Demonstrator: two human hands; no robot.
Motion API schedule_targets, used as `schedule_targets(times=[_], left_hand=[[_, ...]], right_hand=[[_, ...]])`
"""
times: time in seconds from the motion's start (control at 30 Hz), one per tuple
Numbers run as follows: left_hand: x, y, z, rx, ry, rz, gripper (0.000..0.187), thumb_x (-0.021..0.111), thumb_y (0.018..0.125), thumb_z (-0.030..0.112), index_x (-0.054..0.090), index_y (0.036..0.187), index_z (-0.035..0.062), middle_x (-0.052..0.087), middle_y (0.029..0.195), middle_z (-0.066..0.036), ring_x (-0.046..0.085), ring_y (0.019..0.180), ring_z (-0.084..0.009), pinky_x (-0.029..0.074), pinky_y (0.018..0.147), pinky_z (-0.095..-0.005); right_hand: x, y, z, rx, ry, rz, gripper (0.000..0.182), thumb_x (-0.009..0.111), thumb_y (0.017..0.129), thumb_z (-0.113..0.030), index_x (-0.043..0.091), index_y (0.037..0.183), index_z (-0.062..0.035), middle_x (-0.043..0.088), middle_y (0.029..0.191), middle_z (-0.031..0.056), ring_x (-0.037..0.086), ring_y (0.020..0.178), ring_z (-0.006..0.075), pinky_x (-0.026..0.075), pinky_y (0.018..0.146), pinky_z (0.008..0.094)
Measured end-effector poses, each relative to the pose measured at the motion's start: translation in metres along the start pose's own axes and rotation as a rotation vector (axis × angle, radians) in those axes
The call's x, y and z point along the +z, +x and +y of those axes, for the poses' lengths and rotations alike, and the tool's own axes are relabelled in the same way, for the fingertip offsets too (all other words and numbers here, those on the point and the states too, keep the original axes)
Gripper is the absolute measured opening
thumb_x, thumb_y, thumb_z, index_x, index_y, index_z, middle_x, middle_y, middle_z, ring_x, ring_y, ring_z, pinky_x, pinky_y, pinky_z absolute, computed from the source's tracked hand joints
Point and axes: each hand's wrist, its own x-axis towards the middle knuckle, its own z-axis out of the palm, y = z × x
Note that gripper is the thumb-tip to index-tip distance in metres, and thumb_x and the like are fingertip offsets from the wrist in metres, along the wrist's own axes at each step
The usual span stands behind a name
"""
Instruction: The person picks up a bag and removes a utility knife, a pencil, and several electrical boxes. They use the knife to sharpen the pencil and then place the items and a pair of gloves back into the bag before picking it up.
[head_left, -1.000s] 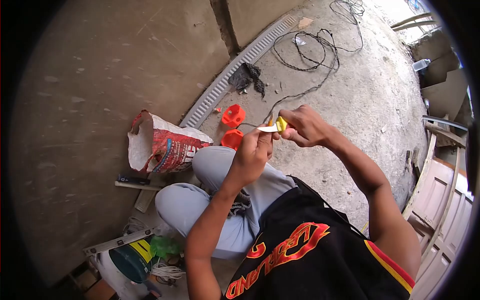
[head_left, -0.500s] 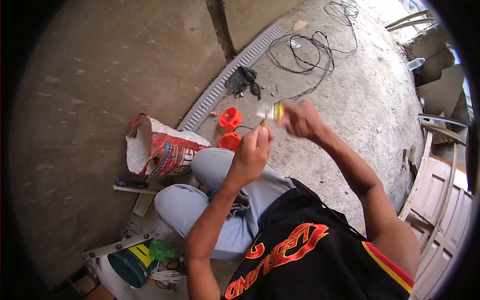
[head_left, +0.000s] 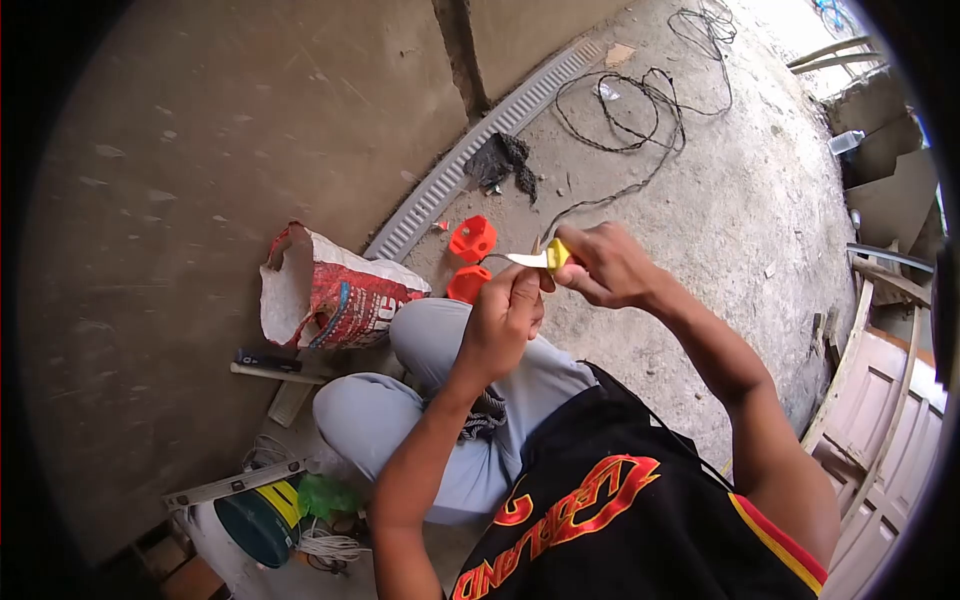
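My right hand (head_left: 612, 262) is closed round the yellow handle of a knife (head_left: 528, 260), its curved blade pointing left just above my other hand. My left hand (head_left: 503, 322) is closed in a pinch; a small thin tip shows by the blade, but what it holds is too small to name. A dark twisted cable (head_left: 648, 183) runs down from the floor coils to behind the hands. Left of the blade lie two orange-red boxes, the upper one (head_left: 472, 238) open and the lower one (head_left: 467, 284) partly hidden by my left hand and knee.
A torn red and white sack (head_left: 362, 300) stands by the wall. A grey slotted strip (head_left: 440, 188) runs along the wall base, with black plastic (head_left: 503, 163) beside it. At lower left are a level (head_left: 235, 485), a green container (head_left: 255, 530) and white cable (head_left: 330, 546). Panelled doors (head_left: 880, 440) lean at right.
My right hand and the knife have moved slightly down, and the blade, blurred before, now shows clearly, pointing left. The whole view has shifted a little.
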Motion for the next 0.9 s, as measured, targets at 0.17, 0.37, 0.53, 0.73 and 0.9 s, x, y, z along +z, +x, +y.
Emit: schedule_targets(times=[0.17,0.37,0.53,0.73,0.9], left_hand=[[0.002,0.001,-0.001,0.033,0.281,0.124,0.031,0.038,0.097,0.026,0.053,0.085,0.0008,0.040,0.055,-0.001,0.039,0.047,-0.0075,0.033,0.045,-0.0266],[0.007,-0.011,0.001,0.058,0.409,0.056,0.036,0.035,0.098,0.031,0.049,0.084,0.0017,0.038,0.053,0.003,0.039,0.046,-0.0053,0.033,0.044,-0.0228],[0.000,-0.013,0.009,-0.043,-0.004,0.022,0.035,0.033,0.099,0.030,0.048,0.098,-0.0010,0.045,0.061,-0.001,0.047,0.056,-0.0079,0.044,0.057,-0.0242],[-0.002,-0.002,0.000,-0.012,-0.116,0.111,0.035,0.033,0.099,0.032,0.047,0.099,-0.0003,0.043,0.062,0.000,0.044,0.057,-0.0081,0.040,0.057,-0.0226],[0.010,-0.002,0.009,-0.002,-0.116,0.082,0.030,0.035,0.099,0.029,0.047,0.093,0.0025,0.040,0.062,0.001,0.038,0.054,-0.0079,0.036,0.051,-0.0236]], right_hand=[[0.002,0.003,0.002,0.037,0.067,-0.025,0.045,0.050,0.085,-0.050,0.050,0.078,-0.0056,0.046,0.053,0.0170,0.050,0.053,0.0388,0.036,0.050,0.0464],[0.004,0.004,0.073,0.391,-0.207,0.254,0.040,0.048,0.089,-0.043,0.048,0.078,-0.0044,0.052,0.058,0.0176,0.053,0.052,0.0338,0.039,0.049,0.0418],[-0.018,-0.022,0.076,0.437,-0.283,0.356,0.040,0.049,0.089,-0.041,0.046,0.074,-0.0039,0.050,0.056,0.0166,0.053,0.051,0.0290,0.039,0.049,0.0406],[-0.004,-0.004,0.021,0.000,0.161,0.173,0.048,0.050,0.085,-0.051,0.044,0.072,-0.0057,0.043,0.052,0.0112,0.048,0.048,0.0329,0.037,0.047,0.0409],[-0.002,0.006,0.013,-0.103,0.053,0.014,0.051,0.053,0.081,-0.056,0.046,0.072,-0.0064,0.049,0.056,0.0104,0.053,0.052,0.0330,0.039,0.048,0.0407]])
